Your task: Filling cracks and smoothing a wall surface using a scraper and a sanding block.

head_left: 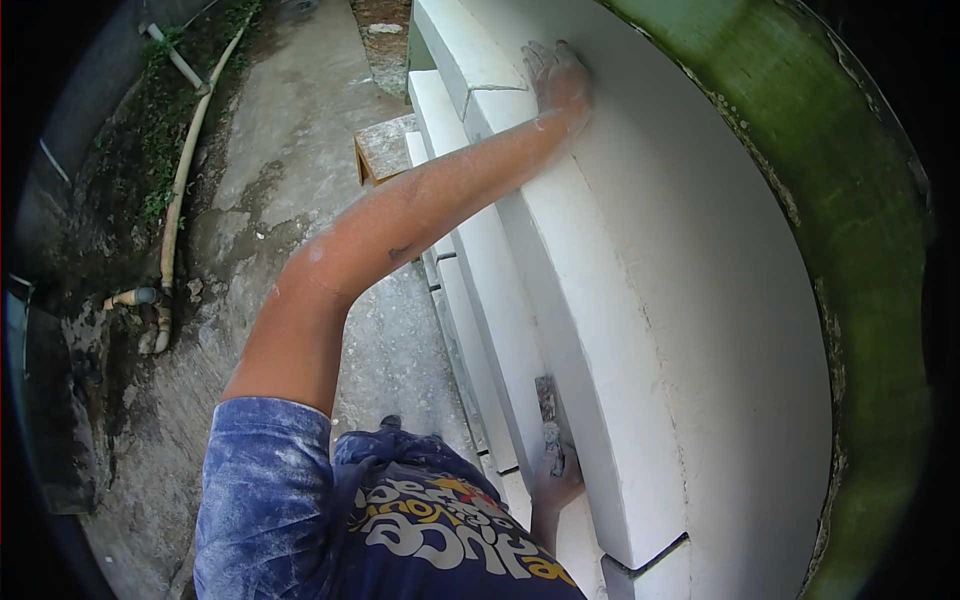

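My left hand (557, 80) lies flat with its fingers spread on the top face of a stepped white moulding (570, 260), near its far end. My left arm reaches across the moulding's layered ledges. Lower down, my right hand (557, 480) is closed around the handle of a small, caked scraper (546, 398). The scraper's blade points away from me, in the recess beside the moulding's upper ledge, against or close to the white face below it. Whether it touches is hard to tell. White dust covers my left hand and sleeve.
A green, weathered wall edge (860, 220) curves along the right. A dark joint (660, 552) splits the moulding near me. To the left runs a stained concrete path (270, 130) with a pipe (185, 160) and plants beside it. A wooden box or bench (385, 148) stands beyond my arm.
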`<state>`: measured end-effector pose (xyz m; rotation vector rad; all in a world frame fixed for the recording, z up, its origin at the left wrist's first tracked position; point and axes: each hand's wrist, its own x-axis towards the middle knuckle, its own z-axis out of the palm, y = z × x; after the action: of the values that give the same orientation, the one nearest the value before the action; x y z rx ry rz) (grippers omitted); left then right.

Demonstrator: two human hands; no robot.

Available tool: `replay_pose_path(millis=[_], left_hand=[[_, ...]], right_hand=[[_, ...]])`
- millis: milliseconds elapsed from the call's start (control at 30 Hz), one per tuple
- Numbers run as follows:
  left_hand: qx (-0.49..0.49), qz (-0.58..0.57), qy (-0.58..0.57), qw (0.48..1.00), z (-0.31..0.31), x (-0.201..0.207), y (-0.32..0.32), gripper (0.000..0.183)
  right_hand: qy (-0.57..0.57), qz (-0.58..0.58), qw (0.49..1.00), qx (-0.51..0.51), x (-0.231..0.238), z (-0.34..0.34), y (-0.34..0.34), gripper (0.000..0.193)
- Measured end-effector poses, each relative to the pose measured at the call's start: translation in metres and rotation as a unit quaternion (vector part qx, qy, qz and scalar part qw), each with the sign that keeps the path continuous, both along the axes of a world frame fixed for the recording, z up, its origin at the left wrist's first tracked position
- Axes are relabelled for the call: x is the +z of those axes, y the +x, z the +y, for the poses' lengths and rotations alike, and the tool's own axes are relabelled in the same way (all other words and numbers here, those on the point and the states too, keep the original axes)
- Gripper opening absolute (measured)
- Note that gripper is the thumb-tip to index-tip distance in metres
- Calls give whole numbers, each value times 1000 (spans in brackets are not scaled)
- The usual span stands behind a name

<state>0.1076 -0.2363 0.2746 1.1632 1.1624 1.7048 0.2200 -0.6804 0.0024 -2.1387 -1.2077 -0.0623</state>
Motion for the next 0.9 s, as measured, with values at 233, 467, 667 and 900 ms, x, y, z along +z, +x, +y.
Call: replay_pose_path(millis=[233,467,667,900], left_hand=[[10,56,49,997,-23,-26,32,58],[66,33,123,990,3,-16,16,49],[-4,37,129,991,-38,-7,-3,48],[-11,16,125,992,-42,23,-2,48]], right_hand=[[55,2,998,22,0,10,-3,24],[51,22,998,37,1,9,-3,25],[13,33,999,25,16,6,-6,31],[10,40,998,37,17,3,-7,33]])
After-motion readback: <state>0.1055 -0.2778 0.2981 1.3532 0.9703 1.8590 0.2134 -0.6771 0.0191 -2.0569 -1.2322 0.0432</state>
